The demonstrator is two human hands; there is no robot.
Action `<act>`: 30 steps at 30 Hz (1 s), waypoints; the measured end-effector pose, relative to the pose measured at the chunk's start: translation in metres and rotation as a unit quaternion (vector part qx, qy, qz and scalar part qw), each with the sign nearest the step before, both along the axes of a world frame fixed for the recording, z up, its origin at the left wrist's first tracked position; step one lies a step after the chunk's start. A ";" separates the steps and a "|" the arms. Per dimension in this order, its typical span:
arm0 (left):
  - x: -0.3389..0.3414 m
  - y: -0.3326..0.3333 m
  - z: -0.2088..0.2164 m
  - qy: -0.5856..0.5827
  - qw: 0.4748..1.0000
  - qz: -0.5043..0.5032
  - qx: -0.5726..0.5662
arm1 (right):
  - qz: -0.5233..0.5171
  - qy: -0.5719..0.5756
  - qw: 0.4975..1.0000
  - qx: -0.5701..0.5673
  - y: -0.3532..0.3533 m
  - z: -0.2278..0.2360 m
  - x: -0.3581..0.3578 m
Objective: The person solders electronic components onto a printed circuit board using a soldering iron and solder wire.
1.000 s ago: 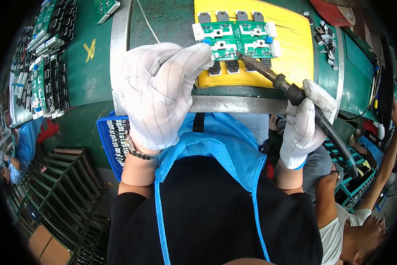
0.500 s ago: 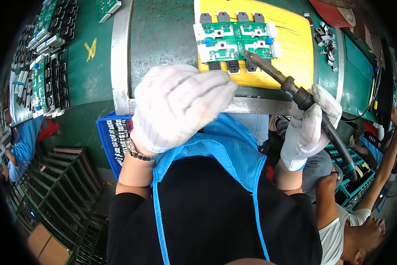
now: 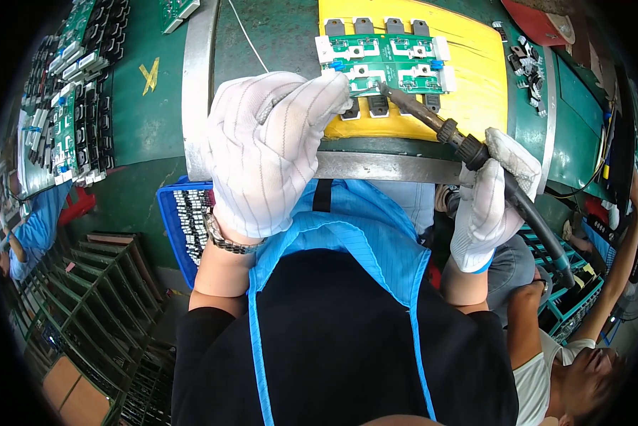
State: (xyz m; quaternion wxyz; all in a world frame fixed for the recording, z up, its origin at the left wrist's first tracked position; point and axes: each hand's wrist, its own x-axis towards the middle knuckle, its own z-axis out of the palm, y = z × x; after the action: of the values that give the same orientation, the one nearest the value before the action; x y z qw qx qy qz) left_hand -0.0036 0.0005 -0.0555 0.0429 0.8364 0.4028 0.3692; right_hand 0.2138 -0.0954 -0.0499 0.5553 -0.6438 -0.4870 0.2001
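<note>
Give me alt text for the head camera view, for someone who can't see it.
A white-gloved right hand holds a soldering iron with its tip at a green circuit board on a yellow pad, while the gloved left hand pinches a thin wire near the board. A blue bin of small parts is at left.

Circuit board partly hidden, pad cropped

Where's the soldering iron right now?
In the head view, the soldering iron is right of centre, in the right hand, its tip at the green circuit board.
</note>
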 end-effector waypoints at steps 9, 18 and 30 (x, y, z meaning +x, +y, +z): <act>-0.001 -0.001 0.002 0.028 0.999 -0.036 -0.011 | -0.014 -0.024 1.000 -0.012 -0.003 -0.001 -0.001; -0.002 0.001 0.003 -0.017 1.000 0.011 0.006 | -0.009 -0.014 0.999 0.036 -0.003 -0.004 -0.002; -0.001 -0.001 0.002 0.000 1.000 0.002 -0.020 | 0.009 -0.026 1.000 -0.011 -0.003 -0.004 -0.004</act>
State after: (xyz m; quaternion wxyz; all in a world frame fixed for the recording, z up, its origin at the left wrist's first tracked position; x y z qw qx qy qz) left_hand -0.0051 -0.0002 -0.0539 0.0594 0.8345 0.4116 0.3614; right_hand 0.2102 -0.0984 -0.0539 0.5338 -0.6504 -0.5047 0.1932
